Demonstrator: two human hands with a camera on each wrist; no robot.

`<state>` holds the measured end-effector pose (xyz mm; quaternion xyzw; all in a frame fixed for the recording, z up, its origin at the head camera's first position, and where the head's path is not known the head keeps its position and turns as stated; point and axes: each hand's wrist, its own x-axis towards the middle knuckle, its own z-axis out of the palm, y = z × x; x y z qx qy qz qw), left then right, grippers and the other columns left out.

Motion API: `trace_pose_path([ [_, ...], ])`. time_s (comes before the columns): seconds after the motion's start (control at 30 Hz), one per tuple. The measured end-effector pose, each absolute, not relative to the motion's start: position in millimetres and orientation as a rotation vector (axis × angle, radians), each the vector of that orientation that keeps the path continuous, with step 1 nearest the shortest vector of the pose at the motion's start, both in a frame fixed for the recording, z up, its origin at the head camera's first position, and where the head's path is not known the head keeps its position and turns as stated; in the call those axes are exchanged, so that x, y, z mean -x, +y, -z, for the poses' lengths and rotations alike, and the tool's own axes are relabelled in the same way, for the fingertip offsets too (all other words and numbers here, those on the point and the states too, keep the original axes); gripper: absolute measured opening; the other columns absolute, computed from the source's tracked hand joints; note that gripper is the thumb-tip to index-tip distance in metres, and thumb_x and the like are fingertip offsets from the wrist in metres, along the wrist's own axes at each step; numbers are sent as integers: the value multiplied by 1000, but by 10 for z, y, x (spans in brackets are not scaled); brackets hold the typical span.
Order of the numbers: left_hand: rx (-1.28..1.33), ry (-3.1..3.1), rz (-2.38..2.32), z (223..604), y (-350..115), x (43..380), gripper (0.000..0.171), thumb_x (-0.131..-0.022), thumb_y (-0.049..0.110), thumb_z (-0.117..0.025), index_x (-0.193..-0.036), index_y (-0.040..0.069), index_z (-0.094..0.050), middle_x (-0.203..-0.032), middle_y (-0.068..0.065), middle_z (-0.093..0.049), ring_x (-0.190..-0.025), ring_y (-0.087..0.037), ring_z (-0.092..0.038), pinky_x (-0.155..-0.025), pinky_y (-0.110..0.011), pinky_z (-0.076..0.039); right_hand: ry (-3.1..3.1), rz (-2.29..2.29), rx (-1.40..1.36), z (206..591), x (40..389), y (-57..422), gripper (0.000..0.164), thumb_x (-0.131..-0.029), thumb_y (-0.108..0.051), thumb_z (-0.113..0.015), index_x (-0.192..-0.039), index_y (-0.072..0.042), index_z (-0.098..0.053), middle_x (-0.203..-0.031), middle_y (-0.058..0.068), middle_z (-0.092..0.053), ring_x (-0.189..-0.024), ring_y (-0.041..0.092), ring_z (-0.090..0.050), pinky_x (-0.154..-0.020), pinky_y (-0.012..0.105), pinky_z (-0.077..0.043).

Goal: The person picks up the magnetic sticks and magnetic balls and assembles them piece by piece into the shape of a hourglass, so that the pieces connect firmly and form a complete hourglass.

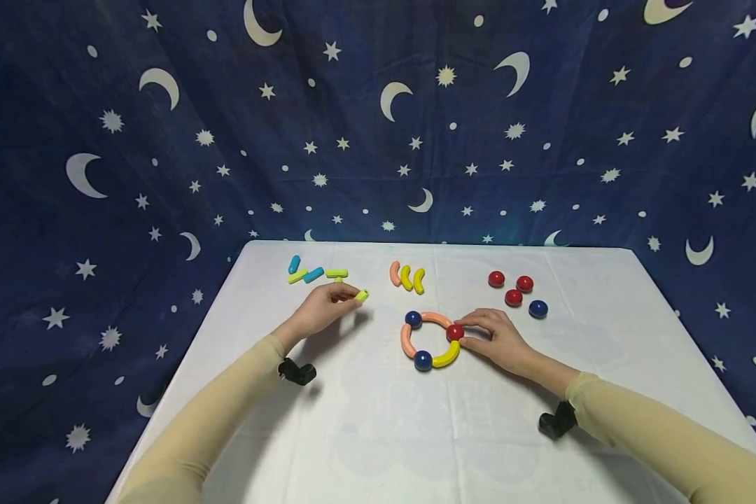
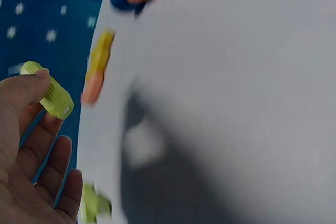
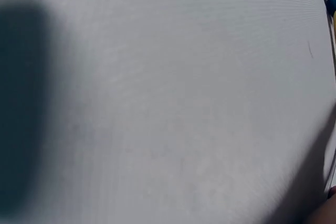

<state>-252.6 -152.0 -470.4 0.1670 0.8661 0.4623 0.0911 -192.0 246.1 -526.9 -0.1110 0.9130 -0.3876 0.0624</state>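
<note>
In the head view my left hand (image 1: 324,308) is raised over the table and pinches a lime-green straight rod (image 1: 362,295). The left wrist view shows this rod (image 2: 55,95) between thumb and fingers, with a pale dot on its end. At the middle of the table lies a ring of curved rods and balls: two salmon rods (image 1: 407,341), one yellow rod (image 1: 447,355), two blue balls (image 1: 423,360) and a red ball (image 1: 455,332). Thumb and fingertips of my right hand (image 1: 500,343) hold the red ball at the ring's right side.
Blue and lime-green straight rods (image 1: 313,274) lie at the back left. A salmon and two yellow curved rods (image 1: 406,277) sit at the back middle. Several red balls (image 1: 513,297) and one blue ball (image 1: 538,309) stand at the back right, on the white-covered table (image 1: 365,434).
</note>
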Motion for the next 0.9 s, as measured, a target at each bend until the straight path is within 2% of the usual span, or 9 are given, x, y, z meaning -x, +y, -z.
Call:
trace_pose_path([
  [0.2,-541,2459,-1407,4692,-1193,2455,29,-96,30,-75,-120,13,-73,-108,3,-72,-100,-17,-65,-88,-37,-52,2747,1183,314,5281,1914,2469,41,-91,-41,-78,-129,-25,-72,-138,6,-54,-137,33,-34,-111,66,-30],
  [0.47,-559,2422,-1450,4730,-928,2474,28,-95,26,-75,-117,10,-71,-107,1,-72,-102,-16,-65,-92,-37,-52,2747,1197,329,5268,1910,2455,40,-91,-41,-78,-128,-26,-73,-135,4,-56,-135,32,-36,-110,65,-30],
  [0.73,-656,2402,-1398,4759,-741,2501,29,-97,32,-73,-120,15,-72,-112,5,-70,-107,-13,-63,-96,-37,-49,2752,1189,328,5280,1926,2468,39,-91,-42,-78,-127,-26,-73,-135,3,-56,-135,32,-36,-110,65,-30],
  [0.9,-676,2391,-1419,4793,-672,2534,29,-98,30,-73,-122,14,-72,-111,4,-70,-106,-13,-63,-95,-37,-49,2749,1191,329,5285,1940,2466,38,-91,-42,-78,-126,-27,-73,-133,2,-57,-135,31,-36,-111,65,-30],
])
